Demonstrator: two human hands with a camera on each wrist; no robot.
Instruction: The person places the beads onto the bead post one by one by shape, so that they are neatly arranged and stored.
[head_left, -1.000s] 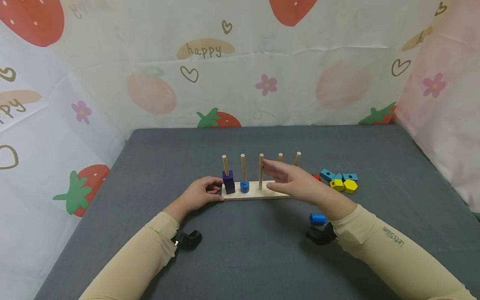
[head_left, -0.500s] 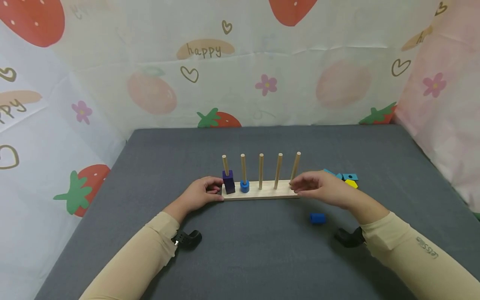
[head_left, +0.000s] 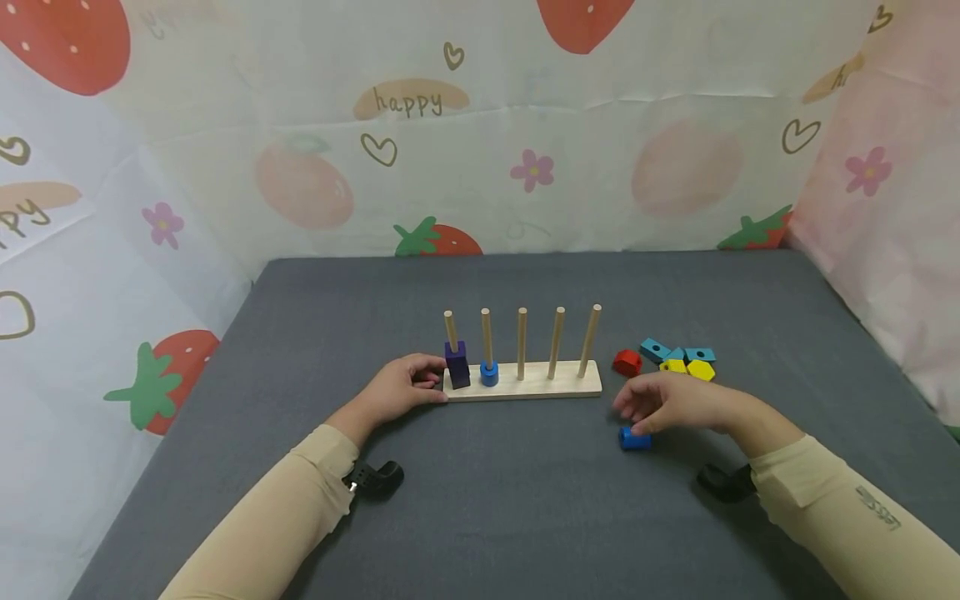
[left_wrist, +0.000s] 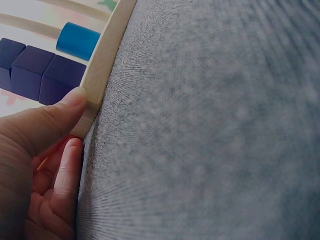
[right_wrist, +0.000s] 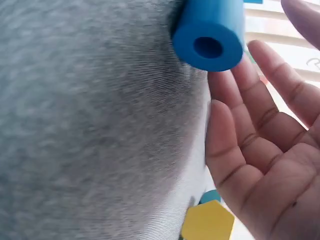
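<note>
A wooden peg board point(head_left: 536, 388) with several upright pegs lies on the grey table. My left hand point(head_left: 400, 389) holds its left end, the thumb point(left_wrist: 75, 97) on the front edge. Stacked dark purple square blocks point(head_left: 457, 365) sit on the leftmost peg, and one blue cylinder point(head_left: 489, 374) is on the second. The other pegs are bare. Right of the board a loose blue cylinder point(head_left: 634, 438) lies on its side, its hole facing the right wrist camera. Just behind it hovers my right hand point(head_left: 682, 406), fingers loosely bent, not gripping the cylinder.
Beyond my right hand lie a red block point(head_left: 627, 362), several light-blue blocks point(head_left: 655, 349) and yellow hexagonal blocks point(head_left: 701, 370). A printed cloth point(head_left: 570, 208) hangs behind the table, with more at both sides.
My right hand has moved from over the board's right part, rightward and toward me, to the loose blue cylinder. The red block has come back into view. My left hand stays put.
</note>
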